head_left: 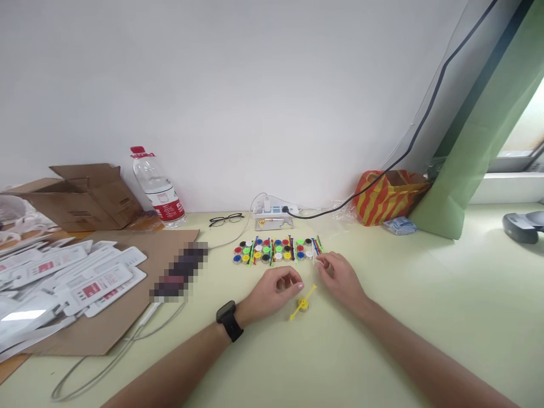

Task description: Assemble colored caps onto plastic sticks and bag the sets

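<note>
My right hand [338,278] is closed at the right end of a group of small parts, its fingertips pinched beside a bundle of thin coloured plastic sticks [317,246]. Whatever lies between those fingertips is too small to make out. My left hand [276,292], with a black watch on the wrist, is curled, thumb and index tips together; no object shows clearly between them. Just right of it sits a small yellow disc [303,306] with a thin yellow stick [312,291] lying across it. Several round coloured discs [287,256] stand in rows beyond, with more sticks between them.
Behind the discs are a power strip [274,209], a clear case [274,224] and glasses [226,219]. A blurred device [181,272] with a cable, white packages [93,283], cardboard box [91,195] and bottle [159,190] occupy the left. A striped bag [382,201] stands back right.
</note>
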A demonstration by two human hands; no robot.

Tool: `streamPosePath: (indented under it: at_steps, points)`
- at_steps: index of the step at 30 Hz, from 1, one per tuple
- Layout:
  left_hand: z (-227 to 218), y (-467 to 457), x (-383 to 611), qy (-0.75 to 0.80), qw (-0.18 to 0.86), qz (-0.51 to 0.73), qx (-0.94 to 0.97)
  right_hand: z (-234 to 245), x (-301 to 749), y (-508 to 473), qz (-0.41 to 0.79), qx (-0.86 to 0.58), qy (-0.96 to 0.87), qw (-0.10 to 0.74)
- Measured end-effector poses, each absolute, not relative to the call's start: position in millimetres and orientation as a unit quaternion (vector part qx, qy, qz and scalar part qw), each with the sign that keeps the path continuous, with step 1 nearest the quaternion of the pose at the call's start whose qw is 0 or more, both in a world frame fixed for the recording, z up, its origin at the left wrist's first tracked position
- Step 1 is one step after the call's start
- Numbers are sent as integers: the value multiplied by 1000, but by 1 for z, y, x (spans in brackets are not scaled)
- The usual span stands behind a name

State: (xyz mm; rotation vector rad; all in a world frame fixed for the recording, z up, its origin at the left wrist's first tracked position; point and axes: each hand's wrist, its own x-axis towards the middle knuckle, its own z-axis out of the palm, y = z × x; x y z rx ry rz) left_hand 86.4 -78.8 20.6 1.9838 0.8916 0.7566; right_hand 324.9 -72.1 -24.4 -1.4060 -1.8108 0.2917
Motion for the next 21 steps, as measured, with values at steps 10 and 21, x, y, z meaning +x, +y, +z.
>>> streamPosePath:
  at_steps: [10,21]
  points:
    - [15,-78,86,373,382,287,795,-34,332,-24,2,-549,-751,367]
    - [14,-76,88,366,395,305,786,-37,333,-23,-4,-549,-761,345]
